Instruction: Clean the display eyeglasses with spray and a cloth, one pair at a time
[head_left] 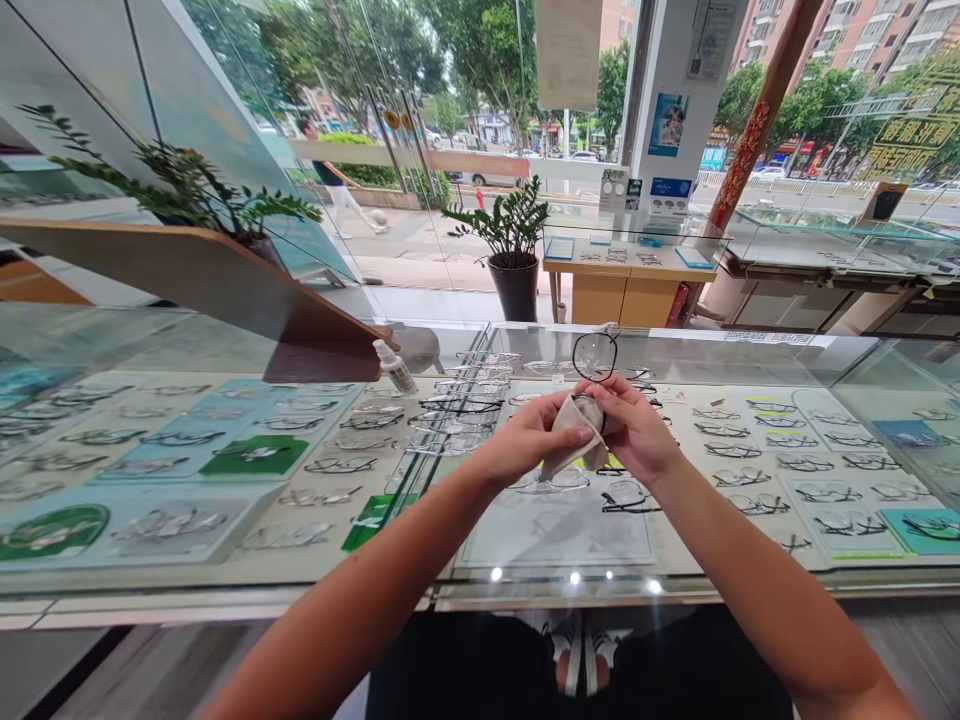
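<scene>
Above the glass counter, a pair of dark-framed eyeglasses (595, 357) is held up between my hands, one round lens pointing away from me. A light grey-beige cleaning cloth (564, 440) is wrapped about the nearer lens and hangs below it. My left hand (534, 432) is closed on the cloth, with the thumb lying across it. My right hand (636, 428) grips the eyeglasses close to the cloth, its fingertips pinched at the frame. The fingers behind the cloth are partly hidden.
Rows of eyeglasses (735, 451) lie in the glass display counter (555, 590). A white spray bottle (394, 367) stands on top to the left, beside a brown curved board (225, 270). Beyond are a potted plant (514, 285) and a yellow cabinet (626, 298).
</scene>
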